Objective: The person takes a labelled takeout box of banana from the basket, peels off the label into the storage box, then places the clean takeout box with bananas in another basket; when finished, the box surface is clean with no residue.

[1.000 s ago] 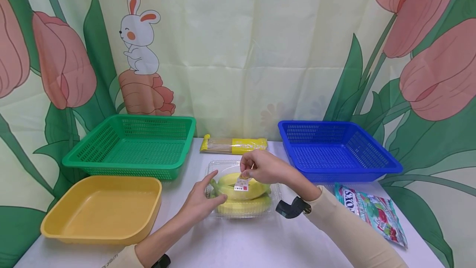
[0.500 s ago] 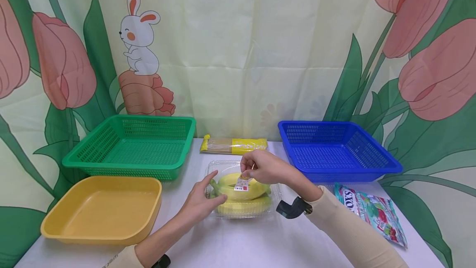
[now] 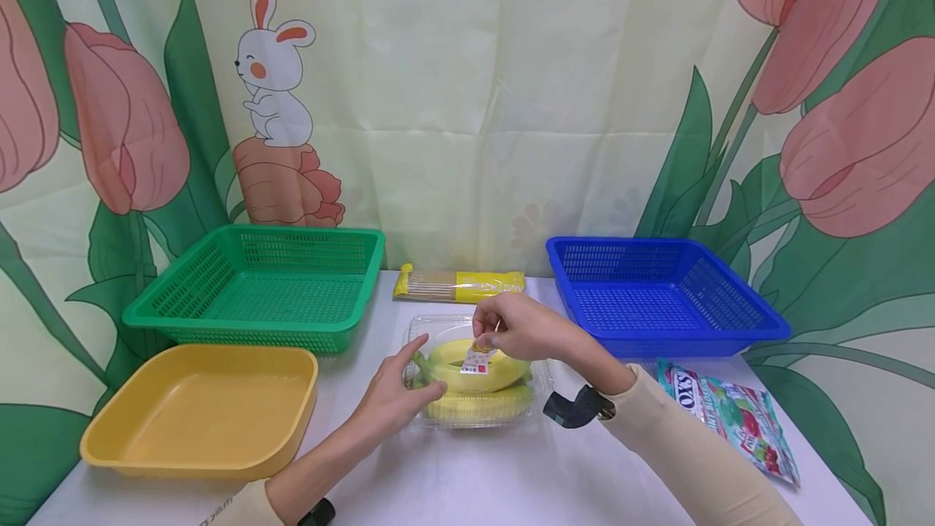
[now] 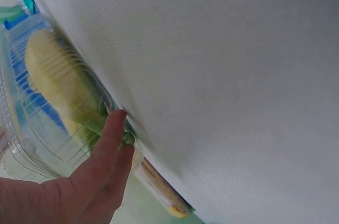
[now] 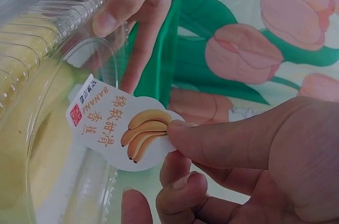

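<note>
A clear plastic clamshell box [image 3: 478,416] with yellow, green-tipped bananas [image 3: 467,380] inside stands in the middle of the white table, its lid down. My right hand [image 3: 522,329] pinches a white banana label [image 5: 119,126] between thumb and forefinger over the lid. The label's upper part is lifted, while its lower edge meets the lid. On the box's left side rests my left hand [image 3: 390,392], fingers straight and spread; in the left wrist view its fingers [image 4: 108,142] lie along the box wall. Part of the box's top is hidden behind my right hand.
Behind the box lies a yellow-and-clear pack of noodle sticks [image 3: 460,286]. A green basket [image 3: 351,323] and a yellow tray [image 3: 307,396] stand at left. At right are a blue basket [image 3: 679,345] and a teal candy bag [image 3: 738,420].
</note>
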The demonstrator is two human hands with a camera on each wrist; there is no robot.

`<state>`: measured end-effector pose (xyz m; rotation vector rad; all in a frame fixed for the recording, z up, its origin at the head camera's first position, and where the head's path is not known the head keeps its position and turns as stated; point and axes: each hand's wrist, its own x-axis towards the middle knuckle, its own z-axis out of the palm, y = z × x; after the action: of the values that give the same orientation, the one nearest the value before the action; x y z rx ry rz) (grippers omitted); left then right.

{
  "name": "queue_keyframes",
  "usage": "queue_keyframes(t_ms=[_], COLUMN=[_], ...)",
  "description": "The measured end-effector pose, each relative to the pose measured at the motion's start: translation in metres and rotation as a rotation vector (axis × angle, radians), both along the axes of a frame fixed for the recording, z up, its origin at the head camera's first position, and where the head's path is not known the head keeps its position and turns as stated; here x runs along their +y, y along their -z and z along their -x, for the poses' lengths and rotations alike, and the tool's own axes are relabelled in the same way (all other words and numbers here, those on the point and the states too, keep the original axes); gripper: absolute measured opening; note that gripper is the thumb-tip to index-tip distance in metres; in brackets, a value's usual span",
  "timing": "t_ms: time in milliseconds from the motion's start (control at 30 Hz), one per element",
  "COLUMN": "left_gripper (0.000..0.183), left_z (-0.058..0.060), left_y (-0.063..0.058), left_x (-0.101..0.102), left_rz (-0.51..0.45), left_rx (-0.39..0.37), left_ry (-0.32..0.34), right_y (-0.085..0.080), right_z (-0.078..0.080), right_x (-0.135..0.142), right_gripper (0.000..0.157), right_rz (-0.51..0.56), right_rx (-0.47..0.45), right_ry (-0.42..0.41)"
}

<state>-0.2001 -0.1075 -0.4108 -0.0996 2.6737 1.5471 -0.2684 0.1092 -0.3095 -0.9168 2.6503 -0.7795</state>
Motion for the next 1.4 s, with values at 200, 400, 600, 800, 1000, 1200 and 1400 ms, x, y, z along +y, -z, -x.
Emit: queue_keyframes(t_ms=[200,400,600,800,1000,1200,1400], left_gripper=[0.083,0.082,0.082,0.082,0.082,0.082,0.082], left_z=[0.0001,-0.0003,0.0007,0.0011,0.0016,0.0015,0.0007], left_y=[0.0014,0.0015,0.0024,0.0029,0.0001,-0.0007,-0.0001], left_x=[-0.0001,0.0002,-0.0004,-0.0006,0.0004,0.0002,-0.0012], left_rz=[0.005,0.007,0.013,0.008,0.016,0.011,0.005], left_rx=[-0.004,-0.008,-0.015,-0.027,-0.023,-0.022,-0.018], left_ry=[-0.003,-0.003,-0.001,-0.003,-0.001,0.001,0.007], right_y=[-0.0013,-0.0009,-0.0029,-0.0039,-0.0042,-0.0051,-0.0080], right_z=[-0.0013,-0.0002,0.0010,0.0021,0.0042,0.0051,0.0045], right_x=[0.0005,0.0019,0.0042,0.0065,0.0081,0.0084,0.0089], right_gripper=[0.011,0.012,0.010,0.009,0.009,0.009,0.008], right_rz=[0.002,0.016,0.040,0.040,0.055,0.058,0.074], right_rx=[0.005,0.003,-0.005,-0.003,-0.012,-0.017,-0.018], right_ry=[-0.018,-0.032,-0.057,-0.061,-0.056,-0.043,-0.006])
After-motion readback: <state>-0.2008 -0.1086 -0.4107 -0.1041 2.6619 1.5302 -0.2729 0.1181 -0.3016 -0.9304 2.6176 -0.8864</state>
